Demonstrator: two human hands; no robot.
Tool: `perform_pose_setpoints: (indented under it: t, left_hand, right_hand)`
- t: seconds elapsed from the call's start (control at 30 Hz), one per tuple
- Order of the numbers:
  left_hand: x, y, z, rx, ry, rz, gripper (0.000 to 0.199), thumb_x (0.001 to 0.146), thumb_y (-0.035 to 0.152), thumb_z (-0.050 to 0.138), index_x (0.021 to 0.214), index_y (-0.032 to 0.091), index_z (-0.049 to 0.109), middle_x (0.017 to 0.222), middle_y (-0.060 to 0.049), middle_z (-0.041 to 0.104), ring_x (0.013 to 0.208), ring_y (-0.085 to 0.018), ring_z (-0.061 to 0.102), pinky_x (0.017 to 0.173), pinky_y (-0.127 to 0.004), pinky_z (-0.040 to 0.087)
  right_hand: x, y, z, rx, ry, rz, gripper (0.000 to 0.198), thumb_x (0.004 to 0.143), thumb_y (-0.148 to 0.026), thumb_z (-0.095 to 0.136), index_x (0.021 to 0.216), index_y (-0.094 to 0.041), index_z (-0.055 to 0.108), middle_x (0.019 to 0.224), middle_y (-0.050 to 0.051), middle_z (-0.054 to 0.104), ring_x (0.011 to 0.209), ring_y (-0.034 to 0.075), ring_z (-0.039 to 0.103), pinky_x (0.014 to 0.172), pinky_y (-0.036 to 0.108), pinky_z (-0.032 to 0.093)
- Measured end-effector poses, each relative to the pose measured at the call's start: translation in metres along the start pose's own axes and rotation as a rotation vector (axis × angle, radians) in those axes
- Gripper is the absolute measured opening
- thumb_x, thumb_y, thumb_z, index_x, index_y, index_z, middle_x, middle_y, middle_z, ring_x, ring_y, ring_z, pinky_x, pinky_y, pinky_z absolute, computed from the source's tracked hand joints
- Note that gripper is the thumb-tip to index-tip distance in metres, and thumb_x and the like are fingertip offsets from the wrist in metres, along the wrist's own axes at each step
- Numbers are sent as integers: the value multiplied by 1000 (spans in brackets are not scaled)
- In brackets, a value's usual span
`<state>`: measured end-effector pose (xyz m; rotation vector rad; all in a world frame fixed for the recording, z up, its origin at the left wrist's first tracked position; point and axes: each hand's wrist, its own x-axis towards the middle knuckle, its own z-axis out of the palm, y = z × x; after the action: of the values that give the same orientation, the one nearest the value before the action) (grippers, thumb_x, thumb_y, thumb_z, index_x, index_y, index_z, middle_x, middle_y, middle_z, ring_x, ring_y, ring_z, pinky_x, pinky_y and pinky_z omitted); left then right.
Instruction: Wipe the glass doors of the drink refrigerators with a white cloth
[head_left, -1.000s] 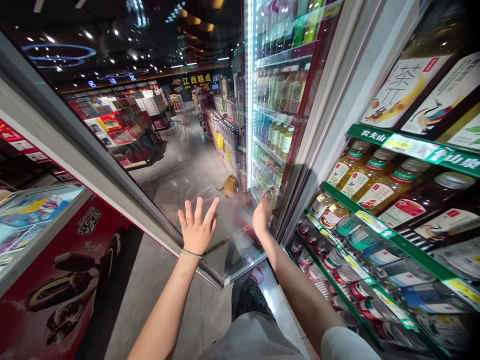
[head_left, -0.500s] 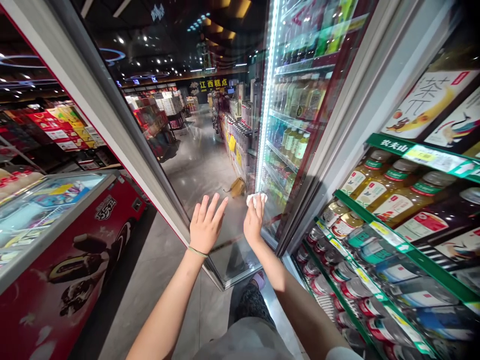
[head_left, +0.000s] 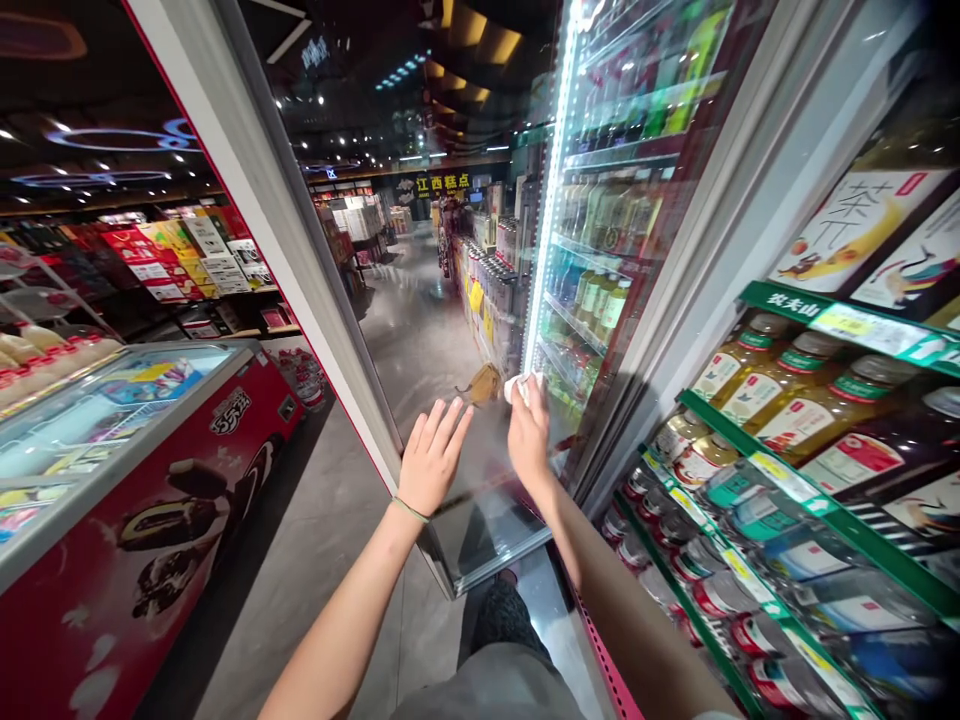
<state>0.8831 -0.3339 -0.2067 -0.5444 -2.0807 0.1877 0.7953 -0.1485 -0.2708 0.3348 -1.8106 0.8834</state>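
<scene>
A framed glass door (head_left: pixel 405 310) stands in front of me, with reflections of shelves and lights in it. My left hand (head_left: pixel 433 458) is held up at the lower part of the glass, fingers stretched out and nothing in it; I cannot tell if it touches. To its right, my right hand (head_left: pixel 529 435) presses a crumpled white wipe (head_left: pixel 516 386) against the pane, fingers bent over it. A thin green band (head_left: pixel 411 510) circles my left wrist.
On the right, cooler shelves hold several drink bottles (head_left: pixel 799 390) behind green price rails (head_left: pixel 817 500). A red ice cream freezer (head_left: pixel 187 500) stands at left, beyond the door's pale frame (head_left: pixel 300 280). A pink perforated strip (head_left: pixel 609 655) shows under my right arm.
My view has shifted, so the door and both hands sit further right. The left fingers are closer together. The pink strip has come into sight; the wipe is still in my right hand.
</scene>
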Motion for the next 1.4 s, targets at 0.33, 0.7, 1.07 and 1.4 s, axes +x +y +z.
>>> perform_pose_setpoints:
  t: [0.33,0.7,1.07,1.4]
  left_hand:
    - [-5,15,-14,8,25,13,60,100,10,46,158,19,40,158,-5,48,158,-20,25,134,-41,11]
    - [-9,21,-18,-19,33,-1,57,99,8,46,155,16,45,156,-9,52,157,-21,29,133,-43,18]
    - [-11,25,-26,-36,73,39,54,99,8,48,153,14,49,152,-12,56,154,-23,35,133,-44,21]
    - [-10,31,-38,-64,28,18,46,99,8,49,145,11,57,149,-11,60,155,-23,34,133,-44,21]
  right_hand:
    - [11,-9,-26,27,60,-61,22,103,-24,49,105,-24,71,108,8,65,105,20,61,96,37,54]
    - [5,-18,-28,7,-26,-148,23,99,-18,46,101,-23,68,103,8,62,100,21,59,94,38,52]
    - [-4,1,-15,-11,75,-81,25,104,-33,44,105,-23,67,104,10,64,105,22,61,100,42,51]
    - [-37,5,-22,96,-165,-191,38,104,-22,40,131,-28,66,135,10,64,146,26,47,120,54,43]
